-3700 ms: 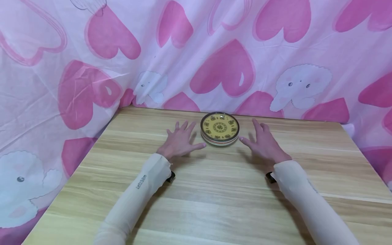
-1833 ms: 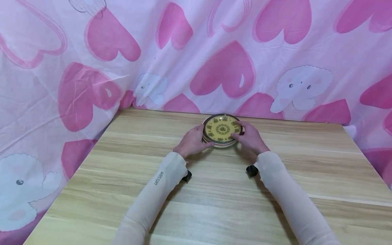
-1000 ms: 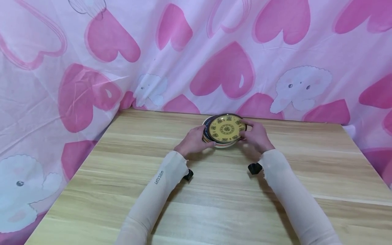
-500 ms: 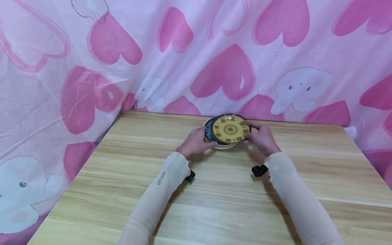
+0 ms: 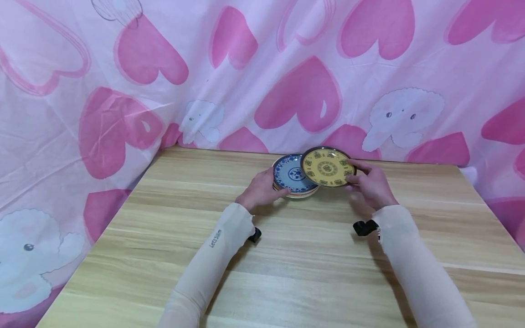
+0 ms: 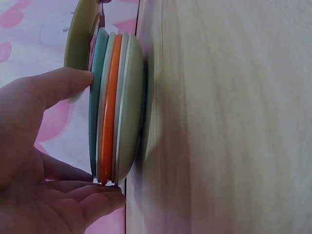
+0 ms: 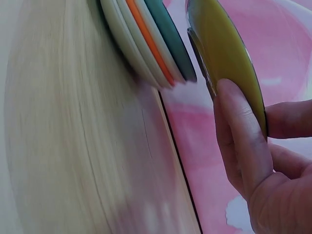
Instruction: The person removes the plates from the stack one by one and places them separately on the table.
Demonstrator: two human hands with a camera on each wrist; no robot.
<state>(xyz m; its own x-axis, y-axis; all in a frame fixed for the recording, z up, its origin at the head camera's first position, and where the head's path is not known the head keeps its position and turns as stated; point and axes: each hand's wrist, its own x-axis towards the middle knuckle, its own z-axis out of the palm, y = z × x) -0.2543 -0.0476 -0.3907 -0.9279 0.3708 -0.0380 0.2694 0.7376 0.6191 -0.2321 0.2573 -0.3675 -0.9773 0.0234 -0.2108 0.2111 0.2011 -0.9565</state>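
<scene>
My right hand pinches the right rim of a yellow plate with a dark edge and black printed figures. That plate hangs above the stack and overlaps its right side in the head view. A blue-and-white patterned plate tops the stack. My left hand holds the stack at its left rim, thumb toward the front. From the left wrist, an orange plate shows among pale ones, under a teal side. In the right wrist view, thumb and fingers grip the yellow plate from both faces, apart from the stack.
The stack stands near the back edge of a light wooden table. Behind and to the left hangs a pink curtain with hearts and white cartoon animals. Dark wrist straps stick out under the sleeves.
Both hands came in to the stack. The right hand took the yellow plate, slid it rightward and raised it off, uncovering the blue-and-white plate. The left hand stayed on the stack's left rim.
</scene>
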